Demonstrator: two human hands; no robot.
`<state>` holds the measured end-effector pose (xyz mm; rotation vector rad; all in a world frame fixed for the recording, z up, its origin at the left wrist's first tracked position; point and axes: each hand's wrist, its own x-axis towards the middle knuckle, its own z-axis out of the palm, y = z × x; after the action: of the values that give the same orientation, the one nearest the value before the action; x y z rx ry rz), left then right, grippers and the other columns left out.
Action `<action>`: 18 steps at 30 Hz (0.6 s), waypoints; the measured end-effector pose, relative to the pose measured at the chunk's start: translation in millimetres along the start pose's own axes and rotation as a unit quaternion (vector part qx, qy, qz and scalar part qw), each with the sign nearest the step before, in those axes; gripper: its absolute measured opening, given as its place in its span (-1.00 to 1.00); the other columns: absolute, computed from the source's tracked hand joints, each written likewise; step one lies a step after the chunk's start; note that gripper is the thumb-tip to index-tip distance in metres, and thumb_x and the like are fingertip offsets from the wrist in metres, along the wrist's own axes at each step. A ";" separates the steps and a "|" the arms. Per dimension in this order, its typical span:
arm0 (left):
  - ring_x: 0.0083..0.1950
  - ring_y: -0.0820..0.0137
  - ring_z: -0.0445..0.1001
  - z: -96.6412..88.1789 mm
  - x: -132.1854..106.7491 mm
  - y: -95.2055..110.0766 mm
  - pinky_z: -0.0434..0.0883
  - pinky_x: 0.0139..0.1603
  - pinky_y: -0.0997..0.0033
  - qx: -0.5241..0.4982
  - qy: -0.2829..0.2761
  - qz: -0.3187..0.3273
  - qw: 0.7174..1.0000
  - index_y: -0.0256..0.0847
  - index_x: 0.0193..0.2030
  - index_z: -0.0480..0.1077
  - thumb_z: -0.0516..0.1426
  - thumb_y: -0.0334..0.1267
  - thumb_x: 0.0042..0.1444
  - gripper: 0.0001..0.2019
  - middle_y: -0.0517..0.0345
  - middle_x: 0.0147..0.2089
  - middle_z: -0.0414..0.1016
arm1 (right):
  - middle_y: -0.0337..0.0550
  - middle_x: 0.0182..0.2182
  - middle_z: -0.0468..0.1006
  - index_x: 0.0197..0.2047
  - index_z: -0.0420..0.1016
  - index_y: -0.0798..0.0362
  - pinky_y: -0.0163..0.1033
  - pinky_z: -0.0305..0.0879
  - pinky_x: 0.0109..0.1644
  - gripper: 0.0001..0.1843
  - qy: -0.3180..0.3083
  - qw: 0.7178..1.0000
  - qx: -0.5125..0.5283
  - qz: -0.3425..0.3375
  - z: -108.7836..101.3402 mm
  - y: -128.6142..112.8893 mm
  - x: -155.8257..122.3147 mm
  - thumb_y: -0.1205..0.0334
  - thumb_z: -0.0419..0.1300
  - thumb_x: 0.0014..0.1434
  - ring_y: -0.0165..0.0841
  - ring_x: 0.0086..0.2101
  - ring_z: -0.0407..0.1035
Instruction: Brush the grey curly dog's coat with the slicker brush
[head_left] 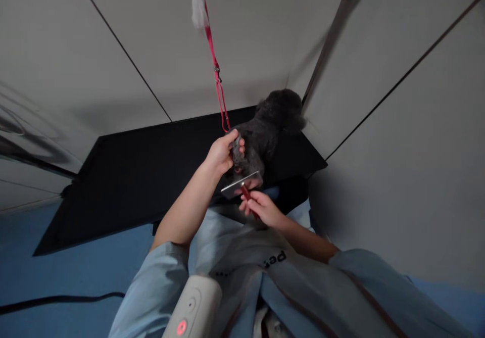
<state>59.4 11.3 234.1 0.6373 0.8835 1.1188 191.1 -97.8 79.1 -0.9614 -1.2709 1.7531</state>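
A small dark grey curly dog (267, 128) stands on a black table (151, 176), facing away from me toward the wall. A red leash (216, 78) runs up from it to a point overhead. My left hand (222, 152) is closed on the dog's rear fur or tail, lifting it. My right hand (261, 207) grips the red handle of a slicker brush (242, 184), whose flat silver head sits against the dog's hindquarters.
A white dryer unit (193, 307) with a red lit button hangs at my chest. A black cable (56, 300) lies on the blue floor at the left. Grey wall panels surround the table; a dark pole (333, 35) rises at the right.
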 end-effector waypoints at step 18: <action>-0.59 0.54 0.38 53.2 28.9 -3.9 0.38 -0.55 0.56 0.053 -0.025 -0.098 0.993 -0.30 -0.45 0.30 0.11 -0.28 0.16 -0.81 0.19 -0.55 0.38 | -0.05 -0.25 0.59 -0.19 0.32 0.08 -0.21 0.41 -0.27 -0.53 -0.001 0.983 0.180 0.031 -0.8 -11.8 -5.4 -0.06 0.33 -0.02 -0.32 -0.32 0.51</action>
<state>111.9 37.0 250.5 0.6480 0.9451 0.8800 195.9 -99.6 91.1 -0.7945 -0.8875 1.9482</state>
